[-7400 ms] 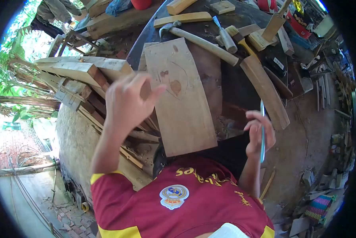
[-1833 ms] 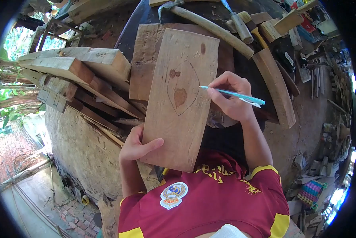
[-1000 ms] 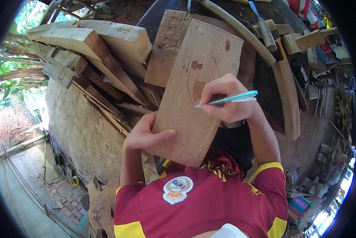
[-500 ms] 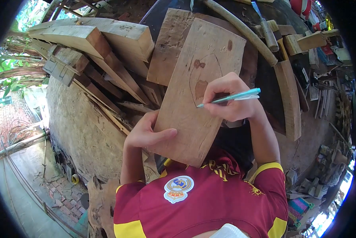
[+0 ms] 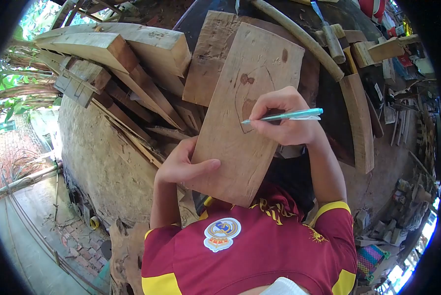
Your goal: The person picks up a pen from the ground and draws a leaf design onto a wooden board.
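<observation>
A flat wooden board (image 5: 230,152) lies tilted in front of my chest, its near end close to my shirt. My left hand (image 5: 187,162) grips its left edge, thumb on top and fingers out of sight beneath. In my right hand (image 5: 286,118) is a teal pen (image 5: 304,113), pinched between thumb and fingers. The pen's tip meets the board at the left side of a drawn curved outline (image 5: 236,101). Dark knots mark the wood inside and above that outline, and my right hand covers part of the drawing.
Behind the board lies another rough plank (image 5: 208,59). Thick timber beams (image 5: 151,44) stand to the left. A curved wooden stick (image 5: 299,39), a chisel (image 5: 332,42) and a curved wood piece (image 5: 358,123) are at the right.
My right hand has shifted slightly up the board with the pen. A short line now shows at the outline's lower end, where the tip was. My left hand stays put.
</observation>
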Demonstrator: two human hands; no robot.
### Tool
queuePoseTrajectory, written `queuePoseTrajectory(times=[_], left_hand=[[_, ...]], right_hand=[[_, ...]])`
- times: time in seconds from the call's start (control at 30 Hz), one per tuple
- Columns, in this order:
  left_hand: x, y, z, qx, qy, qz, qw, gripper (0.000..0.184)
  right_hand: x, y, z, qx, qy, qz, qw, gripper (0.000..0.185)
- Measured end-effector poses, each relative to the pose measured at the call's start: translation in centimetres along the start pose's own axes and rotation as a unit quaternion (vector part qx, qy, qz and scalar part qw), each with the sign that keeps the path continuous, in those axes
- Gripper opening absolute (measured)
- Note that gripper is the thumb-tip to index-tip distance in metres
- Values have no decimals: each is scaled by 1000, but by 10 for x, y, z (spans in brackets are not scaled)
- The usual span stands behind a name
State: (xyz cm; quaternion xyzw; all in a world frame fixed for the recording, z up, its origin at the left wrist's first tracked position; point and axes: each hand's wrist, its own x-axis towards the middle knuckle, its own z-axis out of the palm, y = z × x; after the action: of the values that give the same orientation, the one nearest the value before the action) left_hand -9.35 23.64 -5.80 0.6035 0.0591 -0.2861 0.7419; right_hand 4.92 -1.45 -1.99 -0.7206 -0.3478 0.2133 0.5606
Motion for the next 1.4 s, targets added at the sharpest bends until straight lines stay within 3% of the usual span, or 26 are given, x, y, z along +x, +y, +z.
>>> queuePoseTrajectory(times=[0.07, 0.17, 0.27, 0.37, 0.47, 0.57, 0.67, 0.87, 0.97, 1.07, 1.17, 1.27, 1.4], left_hand=[[0, -1, -1, 5, 0, -1, 1000, 60], [0, -2, -2, 17, -1, -2, 1000, 59], [0, -1, -2, 19, 0, 0, 1000, 58], [1, -1, -1, 9, -3, 6, 1000, 58], [1, -2, 0, 1, -3, 10, 1000, 58], [0, 0, 1, 1, -2, 6, 1000, 58], [0, -1, 0, 6, 2, 7, 1000, 58], [0, -2, 0, 6, 6, 1, 1000, 57], [1, -4, -1, 6, 6, 5, 1000, 58], [1, -6, -2, 5, 7, 8, 1000, 58], [1, -6, -2, 5, 3, 7, 1000, 58], [1, -7, -3, 9, 4, 10, 1000, 57], [0, -4, 0, 8, 7, 14, 1000, 55]], right_hand=[[1, -3, 5, 9, 44, 17, 999, 8], [1, 1, 2, -17, 20, -10, 1000, 8], [0, -2, 1, -1, 0, 23, 1000, 8], [2, -2, 8, -7, 74, 12, 997, 8], [0, 0, 0, -9, 2, 7, 1000, 7], [2, 2, 7, -20, 76, 5, 997, 7], [1, -1, 4, -13, 39, 19, 999, 8], [3, 1, 9, -39, 103, 11, 994, 8], [3, 2, 6, -28, 66, 4, 997, 8], [4, 1, 12, -25, 127, 40, 991, 8], [3, 3, 9, -19, 78, 5, 997, 8], [5, 2, 12, -79, 125, 7, 989, 5], [4, 4, 12, -39, 116, 3, 993, 7]])
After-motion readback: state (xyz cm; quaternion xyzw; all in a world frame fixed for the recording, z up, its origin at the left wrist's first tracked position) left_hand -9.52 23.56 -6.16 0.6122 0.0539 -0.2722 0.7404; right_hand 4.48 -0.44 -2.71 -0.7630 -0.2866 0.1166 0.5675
